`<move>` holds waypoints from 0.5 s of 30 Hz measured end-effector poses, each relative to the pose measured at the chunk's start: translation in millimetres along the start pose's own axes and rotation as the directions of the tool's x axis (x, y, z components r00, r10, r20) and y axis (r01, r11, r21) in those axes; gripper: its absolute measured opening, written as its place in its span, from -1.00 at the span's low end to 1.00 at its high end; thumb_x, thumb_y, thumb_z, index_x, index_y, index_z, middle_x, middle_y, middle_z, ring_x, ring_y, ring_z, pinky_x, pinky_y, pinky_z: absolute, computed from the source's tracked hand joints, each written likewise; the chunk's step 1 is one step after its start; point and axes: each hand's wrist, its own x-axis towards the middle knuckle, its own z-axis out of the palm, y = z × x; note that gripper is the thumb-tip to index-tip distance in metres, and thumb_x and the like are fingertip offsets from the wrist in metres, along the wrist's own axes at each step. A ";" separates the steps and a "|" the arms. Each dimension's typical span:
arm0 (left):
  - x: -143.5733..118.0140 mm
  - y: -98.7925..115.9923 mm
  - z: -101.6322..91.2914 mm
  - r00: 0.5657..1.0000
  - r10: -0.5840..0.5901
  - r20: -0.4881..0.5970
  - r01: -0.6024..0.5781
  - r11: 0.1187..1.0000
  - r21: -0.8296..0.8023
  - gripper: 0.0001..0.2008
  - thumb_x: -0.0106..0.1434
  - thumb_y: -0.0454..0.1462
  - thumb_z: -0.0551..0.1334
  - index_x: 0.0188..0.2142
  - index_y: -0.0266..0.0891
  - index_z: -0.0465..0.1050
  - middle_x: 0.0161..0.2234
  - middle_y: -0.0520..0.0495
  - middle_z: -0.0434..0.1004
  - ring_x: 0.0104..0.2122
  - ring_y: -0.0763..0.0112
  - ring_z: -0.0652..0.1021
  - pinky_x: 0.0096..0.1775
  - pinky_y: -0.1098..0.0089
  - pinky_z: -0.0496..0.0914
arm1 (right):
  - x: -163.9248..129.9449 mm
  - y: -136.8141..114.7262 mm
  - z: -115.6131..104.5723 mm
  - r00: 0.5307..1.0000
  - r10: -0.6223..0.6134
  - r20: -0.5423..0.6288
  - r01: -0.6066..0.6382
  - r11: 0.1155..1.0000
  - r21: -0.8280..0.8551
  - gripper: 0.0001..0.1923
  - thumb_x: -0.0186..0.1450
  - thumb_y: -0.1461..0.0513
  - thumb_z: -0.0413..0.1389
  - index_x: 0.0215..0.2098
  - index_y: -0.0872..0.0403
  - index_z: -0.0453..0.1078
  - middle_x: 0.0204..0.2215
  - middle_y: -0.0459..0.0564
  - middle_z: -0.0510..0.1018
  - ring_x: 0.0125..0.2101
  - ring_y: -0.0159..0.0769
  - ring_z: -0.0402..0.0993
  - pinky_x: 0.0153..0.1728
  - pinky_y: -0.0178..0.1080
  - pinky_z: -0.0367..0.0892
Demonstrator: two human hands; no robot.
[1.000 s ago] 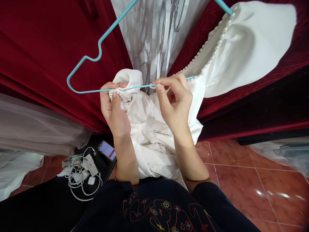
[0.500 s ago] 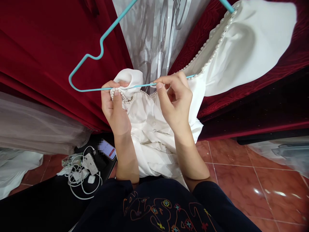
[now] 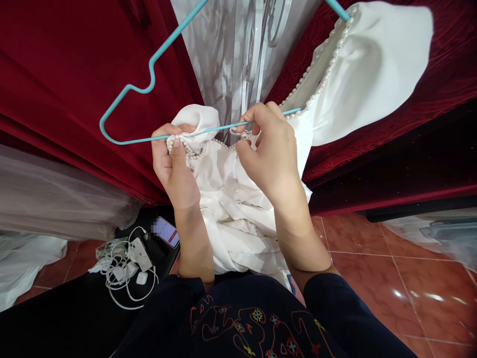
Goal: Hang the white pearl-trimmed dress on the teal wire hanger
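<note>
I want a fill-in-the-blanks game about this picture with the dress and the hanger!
1. The hanger is coloured ____.
2. The white dress has a neckline edged with ____.
3. The left hand pinches the dress against the hanger's ____ bar.
4. The phone lies left of the person's ____ arm.

Missing words: turquoise; pearls; bottom; left

**Tight at the hanger bar, open over the tiles**

Red velvet curtains (image 3: 74,74) and a silvery plastic cover (image 3: 238,54) close off the back. The turquoise wire hanger (image 3: 126,89) and white pearl-trimmed garment (image 3: 238,209) fill the middle. Tangled white charger cables (image 3: 126,271) clutter the lower left; the glossy red floor tiles (image 3: 391,278) lie free.
</note>
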 end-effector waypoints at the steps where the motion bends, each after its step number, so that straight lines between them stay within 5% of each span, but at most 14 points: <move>1: 0.3 -0.2 0.2 1.000 0.005 0.001 -0.005 1.000 -0.007 -0.93 0.42 -0.35 0.14 -0.16 -0.20 0.38 -0.17 -0.10 0.50 -0.13 0.32 0.49 0.01 0.31 0.41 | 0.3 -0.7 -0.7 1.000 0.000 0.002 0.000 1.000 -0.020 -0.92 0.33 0.34 0.07 -0.26 0.03 0.30 -0.23 0.01 0.36 -0.27 -0.30 0.34 -0.43 -0.27 0.29; 15: 9.6 0.9 -3.9 1.000 -0.019 0.001 0.019 1.000 -0.017 -0.92 0.42 -0.25 0.25 -0.19 -0.22 0.41 -0.19 -0.10 0.51 -0.17 0.31 0.50 -0.04 0.34 0.43 | -1.7 1.3 -5.7 0.995 -0.094 0.018 0.094 0.995 -0.014 -0.78 0.31 0.37 0.08 -0.12 -0.02 0.39 -0.16 0.00 0.39 -0.33 -0.38 0.33 -0.51 -0.32 0.28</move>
